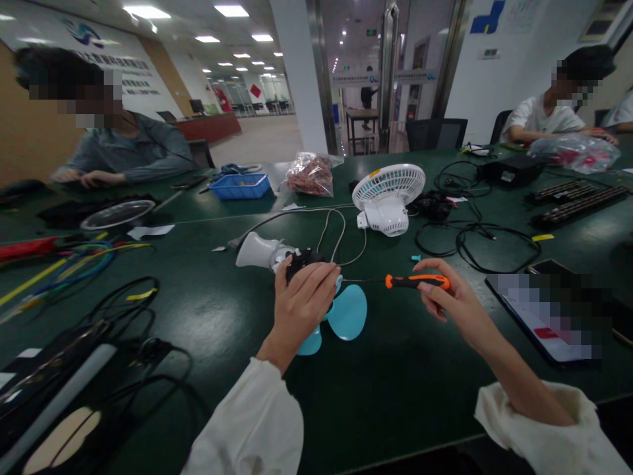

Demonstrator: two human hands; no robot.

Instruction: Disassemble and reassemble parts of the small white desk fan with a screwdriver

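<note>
My left fingers (319, 278) are curled over the black motor housing (295, 265) of the small fan, which lies on its side with its white flared plastic base (257, 252) pointing away to the left on the dark green surface (390, 396). My right fingers (434, 264) pinch the orange-and-black screwdriver (403, 282) lightly by its handle, the thin shaft reaching to the fan's front, just beside my left fingertips. With so loose a pinch, I judge the tip could skid off and jab my left fingers, or scratch the glossy light-blue plastic blades (349, 313) that stick out below them. The rounded housing might roll under a sideways push, since my left grip alone seems to steady it, and pressing a blade against the surface could bend it. The pale looped cable (345, 231) behind could snag and tug the fan askew. A tiny turquoise piece (415, 258) near my right fingers could be knocked away by a stray knuckle.
</note>
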